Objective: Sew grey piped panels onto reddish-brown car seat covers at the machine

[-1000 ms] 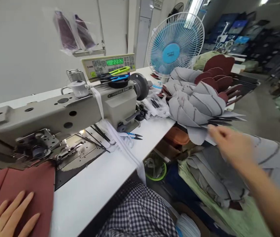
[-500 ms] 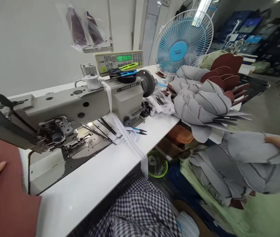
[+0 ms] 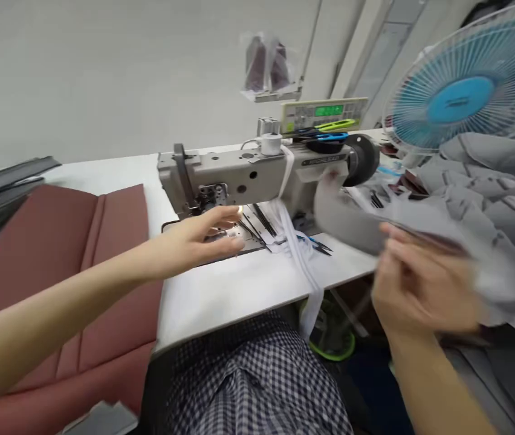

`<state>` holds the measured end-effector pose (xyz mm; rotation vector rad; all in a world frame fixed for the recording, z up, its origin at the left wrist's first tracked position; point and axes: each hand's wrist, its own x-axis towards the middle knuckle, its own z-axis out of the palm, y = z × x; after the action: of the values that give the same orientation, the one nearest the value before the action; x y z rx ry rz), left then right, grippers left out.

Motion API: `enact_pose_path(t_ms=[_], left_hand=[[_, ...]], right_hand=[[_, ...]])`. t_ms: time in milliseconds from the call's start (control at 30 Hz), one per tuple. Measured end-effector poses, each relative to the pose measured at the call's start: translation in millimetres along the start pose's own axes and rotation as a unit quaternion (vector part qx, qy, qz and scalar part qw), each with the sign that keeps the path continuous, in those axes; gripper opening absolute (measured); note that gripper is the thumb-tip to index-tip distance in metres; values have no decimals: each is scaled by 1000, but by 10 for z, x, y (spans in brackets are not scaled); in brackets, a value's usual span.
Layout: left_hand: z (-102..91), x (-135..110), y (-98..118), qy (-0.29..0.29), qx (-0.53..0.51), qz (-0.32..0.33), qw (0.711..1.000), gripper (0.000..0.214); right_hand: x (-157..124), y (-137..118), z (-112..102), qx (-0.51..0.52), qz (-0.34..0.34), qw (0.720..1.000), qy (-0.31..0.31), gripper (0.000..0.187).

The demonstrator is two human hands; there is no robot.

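My left hand (image 3: 207, 238) is stretched out, palm sideways and fingers apart, in front of the sewing machine (image 3: 262, 172) near its needle area. Nothing is in it. A curved piece of grey-backed material (image 3: 350, 223), blurred by motion, is pinched in my right hand (image 3: 421, 284) above the table's right part. A thin maroon face shows along its edge. Under my left forearm lies a large maroon panel (image 3: 119, 235) with stitched seams, on the left side of the table.
Stacks of grey pieces (image 3: 488, 211) stand at the right beside a blue fan (image 3: 459, 99). Blue-handled snips (image 3: 318, 243) and a white tape (image 3: 300, 266) lie by the machine, the tape hanging over the table edge above a green basket (image 3: 334, 350). Dark strips (image 3: 3, 187) lie far left.
The view has swung left. My right hand has come from the lower-right grey pile to the table with a grey piece. My left hand has left the maroon panel and reached toward the machine.
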<state>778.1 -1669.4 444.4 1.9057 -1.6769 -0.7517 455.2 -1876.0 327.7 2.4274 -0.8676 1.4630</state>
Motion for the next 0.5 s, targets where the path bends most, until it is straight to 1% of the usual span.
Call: enact_pose_path(t_ms=[67,133,200,267,333,433,500], left_hand=[[48,17,-53,-8,3,-25,1000,67],[77,-51,-168,-35,29,-50,998,66],[124,-131,-255,-56,47,-61,995,63],[210,-145,-281,-72,58,-63,994,59],[345,-61,-265,-90,66,-60,992,58],[602,173,-223,-118,48,-39,991,67],[719,299,-199,-140,11,0,990,68]], right_hand=[[-6,65,281,10,-41,999,13,27],[-35,181,474,30,-76,997,-14,39],[-68,260,552,60,-106,990,-65,49],[-60,222,538,84,-132,982,-110,54],[19,45,493,86,-139,977,-136,55],[250,-381,490,57,-148,970,-184,59],[424,-641,520,41,-152,953,-260,51]])
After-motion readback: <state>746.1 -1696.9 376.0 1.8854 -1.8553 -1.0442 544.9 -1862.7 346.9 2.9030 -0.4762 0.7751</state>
